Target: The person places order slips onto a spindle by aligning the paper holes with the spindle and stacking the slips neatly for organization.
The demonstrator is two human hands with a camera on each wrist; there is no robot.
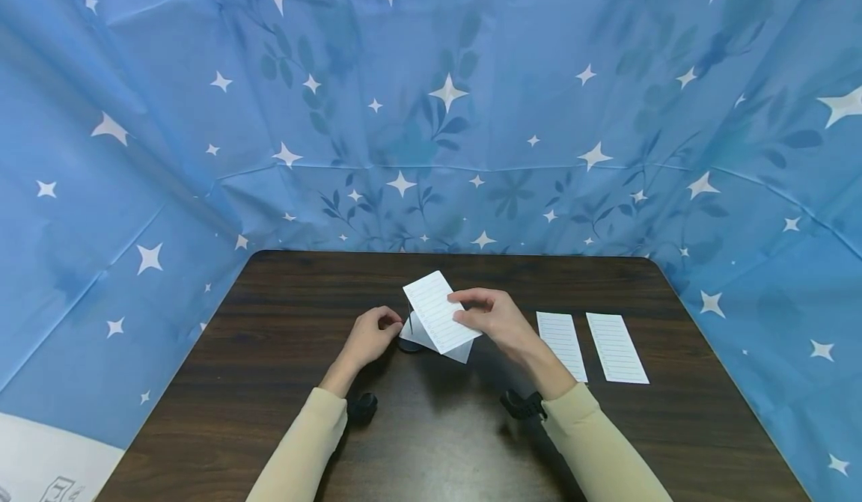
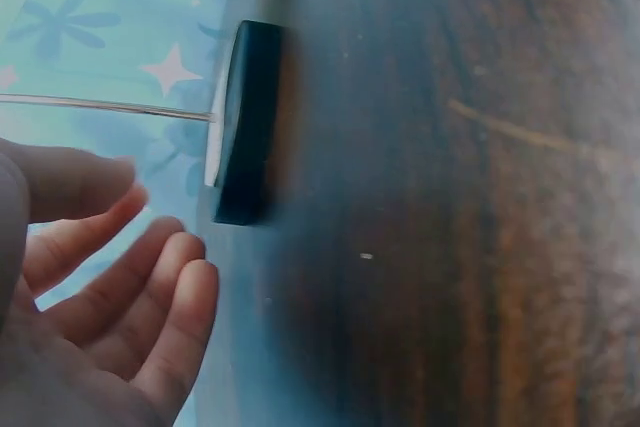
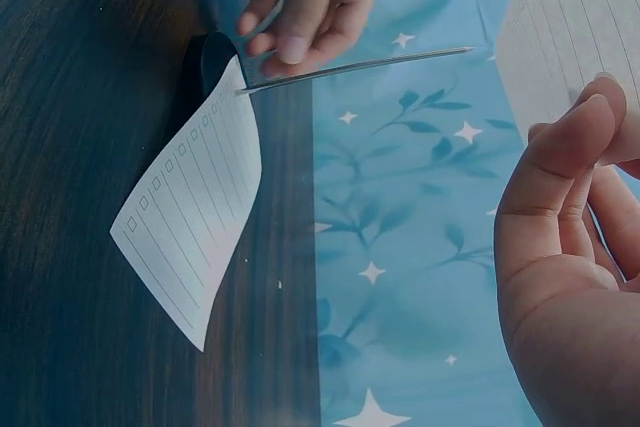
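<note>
Between thumb and fingers my right hand pinches a lined paper slip, raised above the table. A paper spike stands just left of it, with a round black base and a thin upright metal rod. Another slip with a column of small checkboxes is pierced on the rod; it lies low at the base, its free end jutting out. Right beside the spike, my left hand has loosely bent fingers with nothing between them. In the head view the raised slip covers part of the pierced one.
Two more lined slips, one partly behind the right forearm and another farther right, lie on the dark wooden table. A blue star-patterned curtain hangs behind the table's far edge.
</note>
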